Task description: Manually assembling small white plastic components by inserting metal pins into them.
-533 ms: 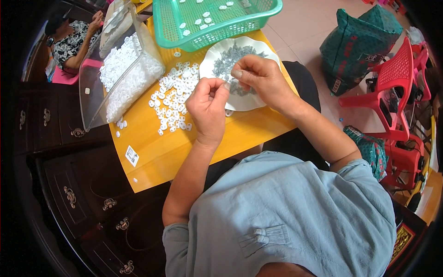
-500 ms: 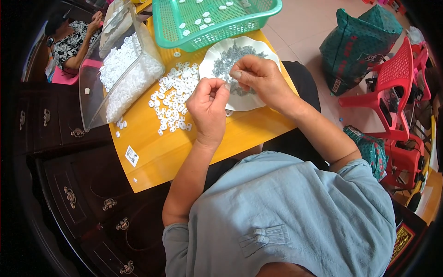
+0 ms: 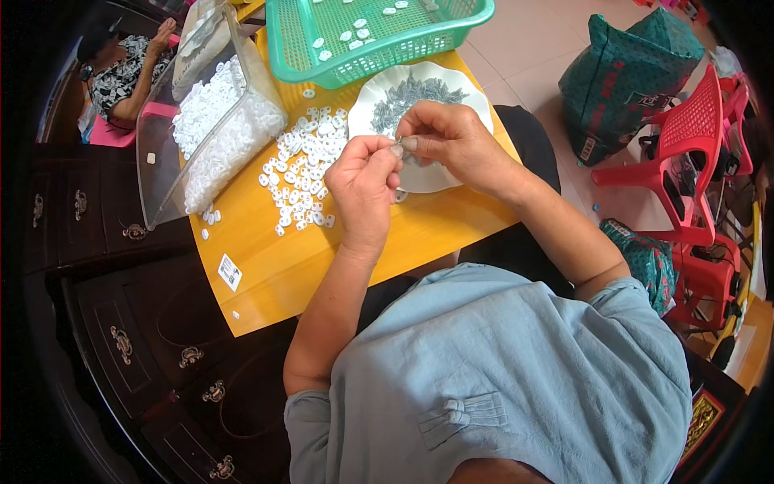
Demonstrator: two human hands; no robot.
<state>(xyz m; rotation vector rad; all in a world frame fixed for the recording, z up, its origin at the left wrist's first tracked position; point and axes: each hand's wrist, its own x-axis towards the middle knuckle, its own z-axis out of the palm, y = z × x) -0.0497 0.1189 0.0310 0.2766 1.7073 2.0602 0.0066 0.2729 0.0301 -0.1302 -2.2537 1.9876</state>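
My left hand [image 3: 364, 184] is closed in a pinch above the front of the table, its thumb and forefinger pressed together. Against those fingertips my right hand [image 3: 461, 147] also pinches, partly over the plate. A tiny bit of something pale shows where they meet, too small to name; the fingers hide the rest. Under my right hand is a white plate [image 3: 476, 113] with a wavy rim, heaped with small grey, see-through slivers [image 3: 403, 101]. Left of my left hand lies a loose spread of small white oval pieces [image 3: 300, 181] with dark holes or marks.
A green plastic basket [image 3: 347, 77] with several white pieces stands behind the plate. A clear bin [image 3: 181, 181] of white pieces sits left on the yellow table [image 3: 282, 270]. Dark drawers [image 3: 97, 323] flank it; right are a green bag [image 3: 621, 89] and red chairs [image 3: 685, 145]. A person [image 3: 133, 85] sits far left.
My right hand has moved slightly left and down, so its fingertips now meet those of my left hand. The seated person's raised hand has shifted a little. Objects on the table look unmoved.
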